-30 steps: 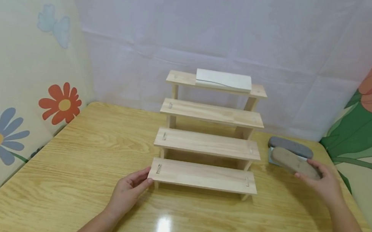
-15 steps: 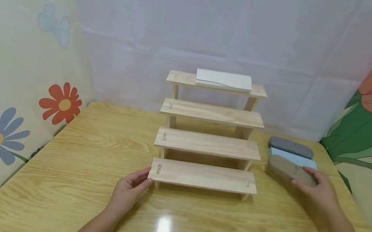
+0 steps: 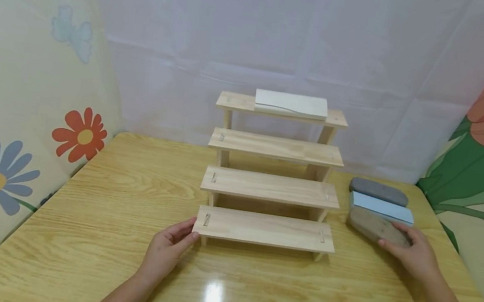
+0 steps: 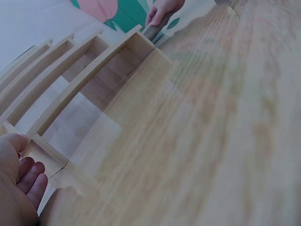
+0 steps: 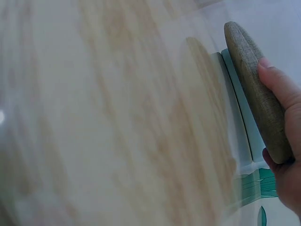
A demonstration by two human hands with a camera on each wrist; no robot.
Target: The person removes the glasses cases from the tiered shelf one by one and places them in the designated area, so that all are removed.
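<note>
My right hand [image 3: 414, 253] grips the right end of a taupe fabric-covered glasses case [image 3: 372, 224], thumb on the near side and fingers on the far side. The same case [image 5: 256, 89] appears in the right wrist view. Just behind it lie a light blue case [image 3: 381, 206] and a dark grey glasses case [image 3: 378, 190], side by side. My left hand [image 3: 167, 252] holds the left end of the bottom step of a four-tier wooden display stand [image 3: 264, 228]. In the left wrist view, the left thumb and fingers [image 4: 33, 181] are at that step's end.
A white case [image 3: 291, 105] with a wavy flap line lies on the stand's top tier. The wood-grain table [image 3: 130, 183] carries everything. A pale cloth [image 3: 193, 26] hangs behind, and flower-printed panels [image 3: 84, 135] flank the table.
My right hand has brought the taupe case toward the front and lowered it, uncovering the light blue case. The left hand and the stand stay where they were.
</note>
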